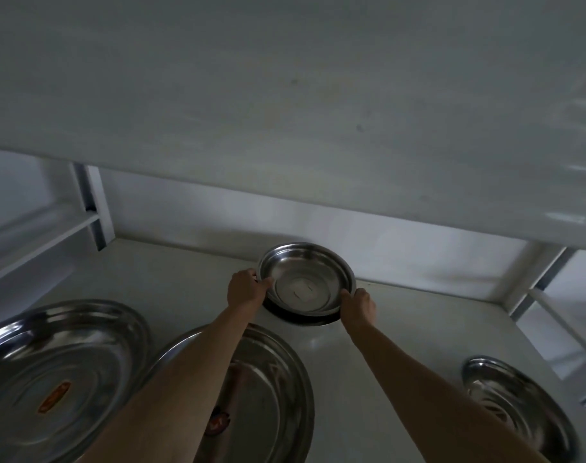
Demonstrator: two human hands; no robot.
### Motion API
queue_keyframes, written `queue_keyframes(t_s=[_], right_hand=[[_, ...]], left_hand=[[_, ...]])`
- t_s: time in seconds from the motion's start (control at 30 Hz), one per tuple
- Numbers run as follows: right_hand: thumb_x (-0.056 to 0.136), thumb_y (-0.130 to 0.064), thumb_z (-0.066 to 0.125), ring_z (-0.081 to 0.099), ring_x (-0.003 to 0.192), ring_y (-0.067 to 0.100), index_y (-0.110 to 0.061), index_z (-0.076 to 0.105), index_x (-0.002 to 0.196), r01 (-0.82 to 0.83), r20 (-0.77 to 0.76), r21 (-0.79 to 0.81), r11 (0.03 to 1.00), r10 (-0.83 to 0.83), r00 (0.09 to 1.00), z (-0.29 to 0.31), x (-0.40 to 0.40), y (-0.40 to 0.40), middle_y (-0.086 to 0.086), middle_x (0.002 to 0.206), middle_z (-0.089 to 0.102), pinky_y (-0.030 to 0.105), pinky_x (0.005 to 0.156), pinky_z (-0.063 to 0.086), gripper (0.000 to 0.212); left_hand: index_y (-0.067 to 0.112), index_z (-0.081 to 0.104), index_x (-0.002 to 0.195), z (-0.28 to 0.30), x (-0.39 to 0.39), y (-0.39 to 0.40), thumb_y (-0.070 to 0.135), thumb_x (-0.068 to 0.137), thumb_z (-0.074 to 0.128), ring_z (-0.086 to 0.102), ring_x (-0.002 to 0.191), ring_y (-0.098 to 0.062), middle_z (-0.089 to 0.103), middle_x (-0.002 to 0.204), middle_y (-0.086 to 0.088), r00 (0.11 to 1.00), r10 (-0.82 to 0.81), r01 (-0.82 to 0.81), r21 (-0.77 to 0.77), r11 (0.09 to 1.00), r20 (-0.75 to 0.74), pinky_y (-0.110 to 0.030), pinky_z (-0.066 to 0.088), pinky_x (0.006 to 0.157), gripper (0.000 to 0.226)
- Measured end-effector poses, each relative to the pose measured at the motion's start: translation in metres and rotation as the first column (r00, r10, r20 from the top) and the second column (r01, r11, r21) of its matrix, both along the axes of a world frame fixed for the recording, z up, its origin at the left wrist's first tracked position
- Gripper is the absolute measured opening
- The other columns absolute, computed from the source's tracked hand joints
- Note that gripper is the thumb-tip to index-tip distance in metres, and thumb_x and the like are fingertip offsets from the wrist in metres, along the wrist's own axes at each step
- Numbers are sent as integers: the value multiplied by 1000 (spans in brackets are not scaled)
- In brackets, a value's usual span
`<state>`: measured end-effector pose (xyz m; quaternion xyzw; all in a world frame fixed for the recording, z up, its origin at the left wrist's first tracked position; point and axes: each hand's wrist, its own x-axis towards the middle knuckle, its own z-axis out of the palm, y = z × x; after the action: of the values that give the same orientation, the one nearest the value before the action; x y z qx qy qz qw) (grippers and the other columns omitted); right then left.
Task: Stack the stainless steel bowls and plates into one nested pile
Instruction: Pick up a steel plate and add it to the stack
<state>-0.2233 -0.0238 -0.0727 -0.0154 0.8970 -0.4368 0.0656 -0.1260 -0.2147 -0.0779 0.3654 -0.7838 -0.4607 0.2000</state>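
Observation:
A small steel bowl is at the back of the white shelf, tilted, over a dark rim of another dish beneath it. My left hand grips the bowl's left rim, thumb inside. My right hand holds its right rim. Nearer to me lie a large steel plate at the left, a second large plate under my left forearm, and a smaller steel plate at the right.
The white shelf surface is low under an upper shelf board that overhangs the back. Metal uprights stand at the back left and back right. A wall closes the rear.

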Motion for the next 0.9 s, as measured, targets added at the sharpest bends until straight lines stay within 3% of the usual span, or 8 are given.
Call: queue_keyframes(t_s=[0.17, 0.33, 0.47, 0.63, 0.73, 0.8, 0.9], right_hand=[[94, -25, 53, 61, 104, 37, 0, 60, 114, -8, -71, 34, 999, 11, 997, -15, -1, -1, 22, 113, 65, 36, 81, 46, 33], [91, -26, 57, 57, 115, 39, -6, 57, 128, -17, -85, 63, 998, 22, 996, -22, 1, 3, 21, 124, 61, 40, 94, 45, 42], [93, -26, 58, 55, 120, 39, -6, 55, 134, -24, -88, 70, 997, 30, 996, -26, 1, 3, 23, 128, 59, 40, 97, 44, 46], [95, -31, 58, 49, 130, 39, -7, 45, 143, -18, -39, -18, 1000, 17, 999, -29, -5, 1, 23, 139, 54, 42, 105, 39, 56], [97, -41, 51, 52, 125, 40, -1, 52, 134, 43, 71, -51, 998, -40, 997, -35, -14, -2, 25, 134, 56, 43, 104, 43, 54], [97, -45, 47, 58, 115, 41, 4, 61, 121, 47, 121, -51, 998, -40, 992, -40, -19, -3, 27, 123, 62, 43, 97, 48, 56], [96, -47, 47, 62, 107, 42, 4, 66, 113, 36, 155, -88, 995, -22, 988, -47, -21, -5, 28, 114, 66, 45, 92, 52, 57]], left_hand=[[12, 67, 111, -11, -2, -4, 36, 76, 68, 64, 97, -34, 69, 99, -18, 1000, -9, 11, -70, 998, 25, -41, 55, 82, 43], [10, 62, 124, -5, -1, 4, 29, 81, 68, 59, 106, -36, 56, 117, -22, 999, 14, -12, -62, 998, 33, -36, 51, 91, 48], [7, 61, 125, -9, -2, 4, 25, 81, 69, 52, 118, -33, 61, 118, -24, 998, 0, 2, -42, 999, 59, -35, 47, 92, 48], [6, 43, 142, -21, -10, -8, 31, 79, 73, 50, 126, -34, 51, 140, -20, 996, -8, 4, 45, 999, 94, -42, 44, 103, 74], [-2, 42, 139, -23, -12, -11, 29, 76, 76, 59, 115, -38, 51, 137, -20, 996, 84, -88, 214, 973, 29, -45, 54, 91, 78], [-11, 52, 123, -19, -11, -7, 20, 82, 72, 66, 93, -39, 61, 118, -20, 990, 139, -127, 361, 924, -7, -41, 60, 75, 55], [-14, 63, 106, -21, -14, -7, 16, 84, 70, 65, 69, -32, 67, 105, -30, 988, 151, -133, 411, 902, -13, -29, 58, 48, 38]])
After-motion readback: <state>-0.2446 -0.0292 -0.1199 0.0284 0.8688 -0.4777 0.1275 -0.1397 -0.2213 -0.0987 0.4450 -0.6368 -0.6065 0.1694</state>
